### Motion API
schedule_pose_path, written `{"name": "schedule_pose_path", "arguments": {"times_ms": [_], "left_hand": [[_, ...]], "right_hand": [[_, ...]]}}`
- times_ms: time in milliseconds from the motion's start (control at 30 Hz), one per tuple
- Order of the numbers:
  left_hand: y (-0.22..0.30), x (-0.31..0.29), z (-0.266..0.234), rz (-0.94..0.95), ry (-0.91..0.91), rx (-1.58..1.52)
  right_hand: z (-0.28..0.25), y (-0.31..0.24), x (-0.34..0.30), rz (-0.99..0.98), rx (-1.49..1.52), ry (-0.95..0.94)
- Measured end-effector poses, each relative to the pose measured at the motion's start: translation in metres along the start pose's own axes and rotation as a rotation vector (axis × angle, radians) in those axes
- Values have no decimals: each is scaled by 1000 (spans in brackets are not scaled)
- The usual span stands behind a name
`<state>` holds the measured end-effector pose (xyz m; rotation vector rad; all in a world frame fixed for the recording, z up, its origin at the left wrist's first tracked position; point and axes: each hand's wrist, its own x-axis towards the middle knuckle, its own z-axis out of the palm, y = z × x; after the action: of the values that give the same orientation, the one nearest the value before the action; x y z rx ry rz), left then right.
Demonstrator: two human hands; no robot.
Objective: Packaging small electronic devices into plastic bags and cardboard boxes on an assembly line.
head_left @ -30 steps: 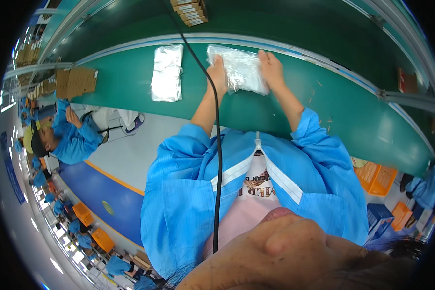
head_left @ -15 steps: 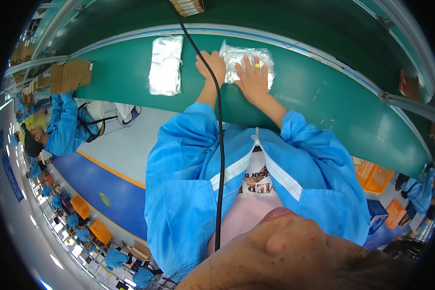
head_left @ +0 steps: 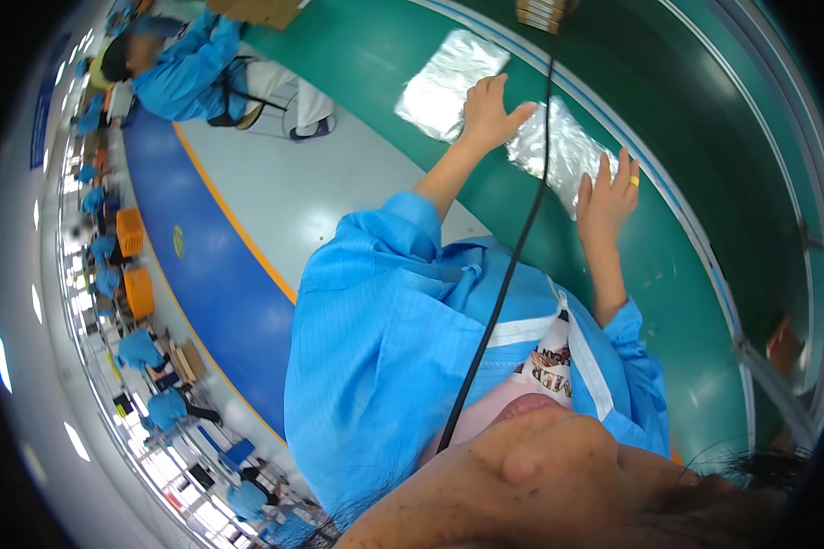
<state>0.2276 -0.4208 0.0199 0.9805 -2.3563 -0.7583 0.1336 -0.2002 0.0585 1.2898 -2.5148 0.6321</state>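
Note:
Two shiny silver plastic packets lie on the green worktable (head_left: pixel 485 188). My left hand (head_left: pixel 491 113) reaches over the near right edge of the left silver packet (head_left: pixel 444 84), thumb apart from the fingers; whether it touches the packet, I cannot tell. Crinkled and partly see-through at its edges, the right silver packet (head_left: pixel 554 151) lies between my two hands. At its right end is my right hand (head_left: pixel 606 206), fingers spread, with a yellow band on one finger. Neither hand grips anything.
A black cable (head_left: pixel 522 247) hangs across the view, passing in front of the right packet. Metal rails (head_left: pixel 696 229) run along the table's far side. Cardboard boxes (head_left: pixel 261 11) stand at the far left, beside a seated co-worker (head_left: pixel 188 78) in blue.
The view has turned. My left hand has left the right packet's side and moved over to the left packet. My right hand has slid from the right packet's middle to its right end.

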Motion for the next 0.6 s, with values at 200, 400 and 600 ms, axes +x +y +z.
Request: {"name": "schedule_pose_path", "arguments": {"times_ms": [200, 400, 600], "left_hand": [[-101, -22, -65, 66, 267, 308], [-118, -24, -67, -73, 143, 449], [-106, 10, -84, 195, 128, 341]], "right_hand": [[37, -49, 22, -105, 627, -280], [111, -105, 55, 140, 1066, -515], [182, -93, 134, 216, 927, -346]]}}
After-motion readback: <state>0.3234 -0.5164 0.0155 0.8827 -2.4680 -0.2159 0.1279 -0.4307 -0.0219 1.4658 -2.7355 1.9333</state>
